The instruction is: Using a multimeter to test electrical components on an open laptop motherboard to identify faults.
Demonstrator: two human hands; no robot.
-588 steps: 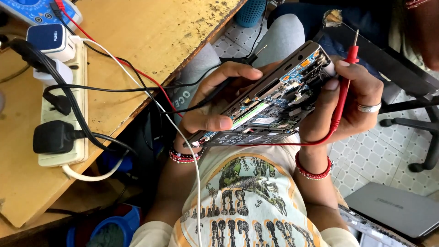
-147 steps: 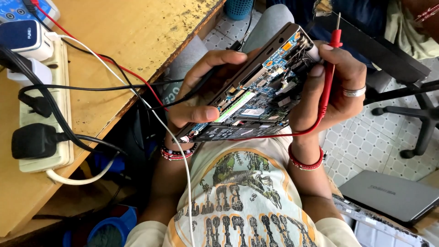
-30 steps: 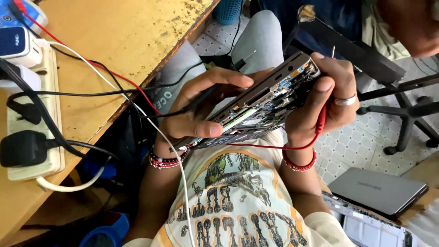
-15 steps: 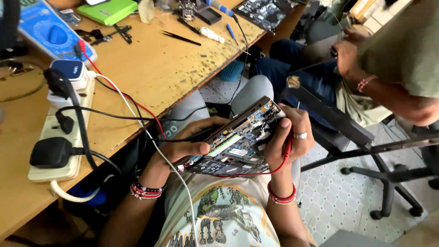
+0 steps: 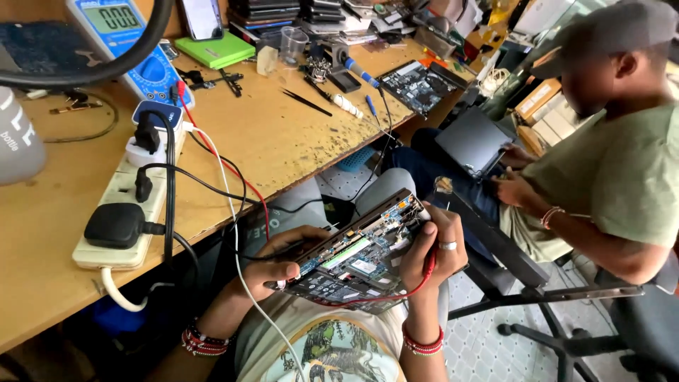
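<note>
An opened laptop (image 5: 357, 256) with its circuit board exposed rests on my lap, tilted up to the right. My left hand (image 5: 283, 258) grips its left edge, with a black lead passing under the fingers. My right hand (image 5: 435, 247) wraps the laptop's right side and holds a red test probe (image 5: 429, 258), whose red lead loops under the laptop. Both leads run up to a blue multimeter (image 5: 131, 42) on the wooden workbench (image 5: 283, 141).
A white power strip (image 5: 131, 205) with black plugs lies on the bench's left. Tweezers, a green box, a clear cup and another circuit board (image 5: 417, 85) sit farther back. To the right a seated person (image 5: 601, 163) handles a dark laptop (image 5: 474, 141) on an office chair.
The camera has lifted and pulled back, bringing the bench top, multimeter and the neighbouring person into view. My hands keep the same grip on the laptop and probe.
</note>
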